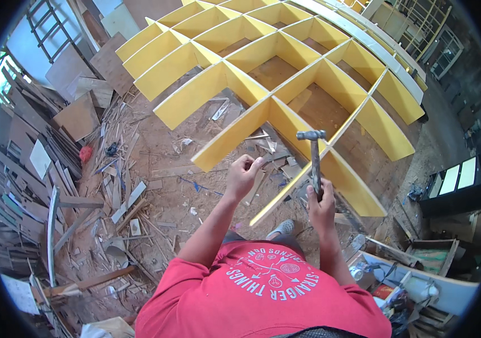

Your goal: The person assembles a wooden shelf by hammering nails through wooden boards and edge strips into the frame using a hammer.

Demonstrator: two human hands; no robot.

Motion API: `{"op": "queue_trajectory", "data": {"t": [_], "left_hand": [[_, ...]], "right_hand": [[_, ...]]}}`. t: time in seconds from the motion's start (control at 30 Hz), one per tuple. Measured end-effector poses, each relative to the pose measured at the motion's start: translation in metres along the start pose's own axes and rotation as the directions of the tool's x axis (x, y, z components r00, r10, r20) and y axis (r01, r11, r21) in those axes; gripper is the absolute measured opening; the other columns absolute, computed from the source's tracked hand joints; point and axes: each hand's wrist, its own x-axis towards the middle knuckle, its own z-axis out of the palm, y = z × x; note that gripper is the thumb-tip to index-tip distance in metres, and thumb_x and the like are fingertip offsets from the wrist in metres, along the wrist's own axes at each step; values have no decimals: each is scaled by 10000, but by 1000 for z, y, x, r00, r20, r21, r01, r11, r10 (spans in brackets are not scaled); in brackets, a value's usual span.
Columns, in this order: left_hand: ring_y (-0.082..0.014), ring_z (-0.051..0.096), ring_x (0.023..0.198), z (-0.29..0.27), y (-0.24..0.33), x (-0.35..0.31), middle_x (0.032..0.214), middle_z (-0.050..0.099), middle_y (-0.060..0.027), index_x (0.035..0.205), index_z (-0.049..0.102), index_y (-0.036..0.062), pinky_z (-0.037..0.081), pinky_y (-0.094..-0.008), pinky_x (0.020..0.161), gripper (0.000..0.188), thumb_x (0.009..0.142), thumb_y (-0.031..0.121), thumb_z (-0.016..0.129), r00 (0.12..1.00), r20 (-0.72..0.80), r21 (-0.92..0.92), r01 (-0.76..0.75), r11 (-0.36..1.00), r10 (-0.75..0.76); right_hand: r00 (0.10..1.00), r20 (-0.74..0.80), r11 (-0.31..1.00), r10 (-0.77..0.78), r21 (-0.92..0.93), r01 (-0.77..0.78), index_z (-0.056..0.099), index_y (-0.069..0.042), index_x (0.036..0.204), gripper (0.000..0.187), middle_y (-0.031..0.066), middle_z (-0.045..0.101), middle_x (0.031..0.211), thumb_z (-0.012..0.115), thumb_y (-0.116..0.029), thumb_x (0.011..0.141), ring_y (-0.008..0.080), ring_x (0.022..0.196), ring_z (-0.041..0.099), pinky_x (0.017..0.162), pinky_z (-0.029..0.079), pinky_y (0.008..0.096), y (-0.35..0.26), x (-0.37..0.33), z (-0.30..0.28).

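A large yellow lattice of interlocking curved panels (223, 155) spreads out in front of me. My right hand (321, 207) is wrapped round the handle of a hammer (315, 159), held upright with its metal head at the top. Behind the hammer, yellow panels cross and run toward me, one ending in a narrow edge left of the hand. My left hand (243, 179) is raised near the lattice's near-left panel, apart from it. Its thumb and fingers are pressed together; whatever they may hold is too small or hidden to see.
Wood scraps (130, 205) and sawdust litter the floor to the left. Boards (32, 158) lean along the left wall. At lower right stands a pale-edged box (449, 290) beside cluttered tools and containers. A dark cabinet (460, 183) is at the right.
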Motion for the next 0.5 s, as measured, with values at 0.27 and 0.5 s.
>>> {"op": "queue_trajectory", "data": {"t": [0.27, 0.5], "left_hand": [[-417, 776, 901, -151, 29, 80, 925, 778, -218, 1059, 709, 20, 610, -518, 808, 553, 926, 547, 813, 884, 10, 846, -256, 467, 467], [-368, 800, 1052, -151, -3, 112, 1076, 813, -225, 1156, 754, 27, 632, -491, 932, 651, 898, 625, 775, 980, 199, 910, -188, 370, 7]], "right_hand": [[988, -118, 932, -96, -360, 48, 603, -47, 1299, 379, 258, 760, 956, 619, -371, 1105, 463, 958, 754, 840, 555, 574, -58, 115, 137], [973, -120, 656, 198, -722, -222, 568, -61, 1414, 443, 352, 741, 1162, 491, -399, 1139, 527, 1163, 707, 1006, 548, 619, -55, 180, 197]]}}
